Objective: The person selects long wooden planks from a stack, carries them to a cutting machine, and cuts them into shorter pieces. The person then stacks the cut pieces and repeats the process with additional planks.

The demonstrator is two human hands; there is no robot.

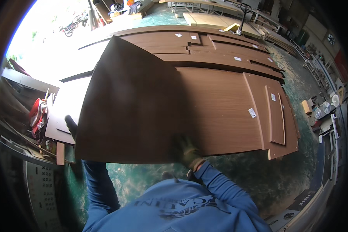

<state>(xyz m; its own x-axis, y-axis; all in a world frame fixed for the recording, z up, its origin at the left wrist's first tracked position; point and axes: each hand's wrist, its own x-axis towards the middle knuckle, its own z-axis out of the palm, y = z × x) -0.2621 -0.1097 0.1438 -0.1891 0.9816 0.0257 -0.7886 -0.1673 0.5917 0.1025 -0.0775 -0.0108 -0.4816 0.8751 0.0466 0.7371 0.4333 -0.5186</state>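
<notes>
Green shop floor, daylight pouring in on the left, and a big spread of brown boards filling the middle of the place. Up over the left part of the near edge of that spread is a large dark panel, tilted, one corner pointing away toward the far side and its long side facing the person's belly.

Grip check: left hand is at the panel's left edge, mostly hidden behind it, so I can't tell how tightly it's closed. Right hand, gloved, looks laid out flat with the fingers spread, not wrapped round anything, close to the near edge. It's deep in shadow, so can't say if it's pressing on the panel or the board underneath.

My two cents: something this wide wants the left hand well under the edge and the right palm steadying, moving together so it doesn't twist. Lower or slide it gently, since a dropped corner could scratch the faces. I'd also watch the loose strip near the right end of the spread, and mind your fingers between panel and boards.
</notes>
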